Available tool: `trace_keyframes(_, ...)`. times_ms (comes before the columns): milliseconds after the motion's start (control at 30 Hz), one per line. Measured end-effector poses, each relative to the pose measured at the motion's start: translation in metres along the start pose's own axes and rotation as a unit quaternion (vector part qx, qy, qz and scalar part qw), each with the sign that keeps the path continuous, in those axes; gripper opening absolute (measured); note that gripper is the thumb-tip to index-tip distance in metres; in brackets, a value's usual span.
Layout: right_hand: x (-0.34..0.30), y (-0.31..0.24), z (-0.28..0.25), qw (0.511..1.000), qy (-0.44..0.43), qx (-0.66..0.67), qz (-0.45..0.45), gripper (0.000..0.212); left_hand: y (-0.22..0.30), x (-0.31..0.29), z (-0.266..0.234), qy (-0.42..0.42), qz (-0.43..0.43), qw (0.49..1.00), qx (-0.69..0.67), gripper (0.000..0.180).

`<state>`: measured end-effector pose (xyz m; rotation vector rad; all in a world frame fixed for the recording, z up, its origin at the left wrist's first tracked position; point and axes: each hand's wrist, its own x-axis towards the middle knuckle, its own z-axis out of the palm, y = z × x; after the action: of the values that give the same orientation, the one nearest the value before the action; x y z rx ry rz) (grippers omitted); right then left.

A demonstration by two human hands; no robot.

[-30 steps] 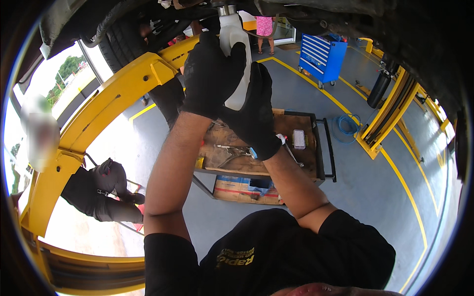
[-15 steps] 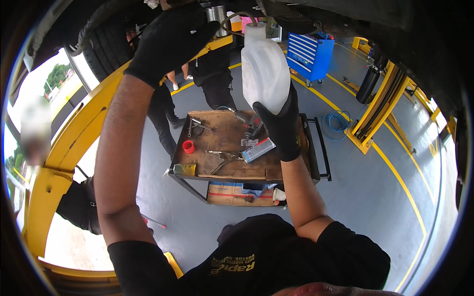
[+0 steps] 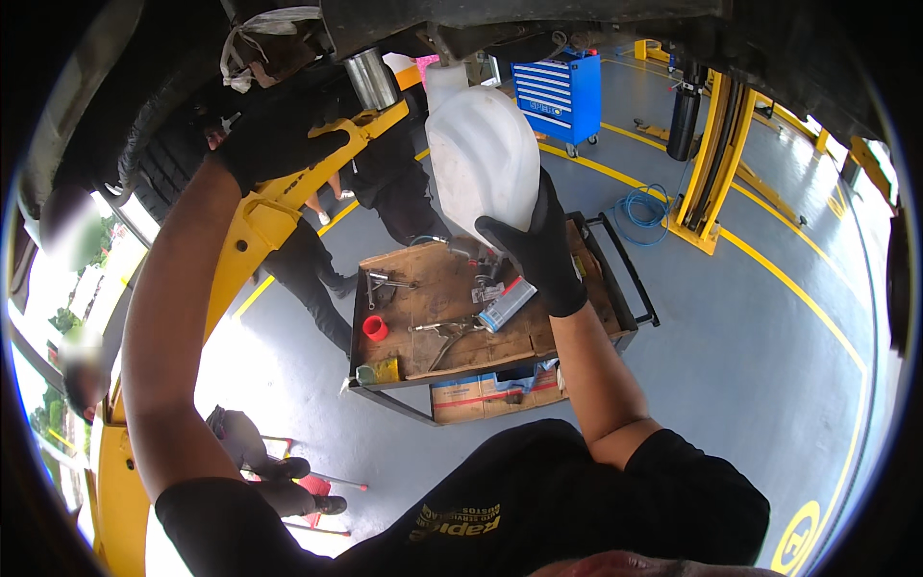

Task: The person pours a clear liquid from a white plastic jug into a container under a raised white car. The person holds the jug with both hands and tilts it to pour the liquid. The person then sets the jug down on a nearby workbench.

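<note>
My right hand [image 3: 538, 252], in a black glove, grips the lower end of a white translucent plastic bottle [image 3: 484, 159]. The bottle is held up under the vehicle's underside, with its neck at the top near a dark hose-like part [image 3: 438, 40]. My left hand [image 3: 274, 144], also in a black glove, is raised beside the yellow lift arm [image 3: 288, 188]. Its thumb stretches out toward a metal cylinder [image 3: 372, 79], apart from it. The other left fingers are hard to make out against the dark underside.
Below stands a cart with a cardboard-covered top [image 3: 423, 332]. On it lie locking pliers [image 3: 447, 332], a red cup-like ring [image 3: 375, 328], a blue-and-white can [image 3: 507, 304] and wrenches. A blue tool cabinet [image 3: 558, 101] and a coiled blue hose [image 3: 642, 204] are farther off. People stand at left.
My view has shifted. My left hand has moved left and down, away from the bottle's neck. The right hand still holds the bottle, now slightly farther left.
</note>
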<state>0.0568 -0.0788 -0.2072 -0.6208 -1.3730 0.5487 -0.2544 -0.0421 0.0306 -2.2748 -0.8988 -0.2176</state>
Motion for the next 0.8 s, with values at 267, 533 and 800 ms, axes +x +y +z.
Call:
trace_keyframes(267,0.006,0.004,-0.012,0.992,-0.022,0.111,0.051,0.086,-0.012,0.007,0.016,-0.026,-0.151,0.974,-0.168,0.036)
trace_keyframes(533,0.012,-0.018,-0.027,0.991,-0.045,0.065,0.107,0.087,0.023,0.014,-0.009,-0.144,-0.328,0.9,-0.25,0.042)
trace_keyframes(800,0.007,-0.007,-0.012,0.987,-0.068,0.015,0.147,0.086,0.01,0.013,-0.007,-0.164,-0.219,0.95,-0.151,0.034)
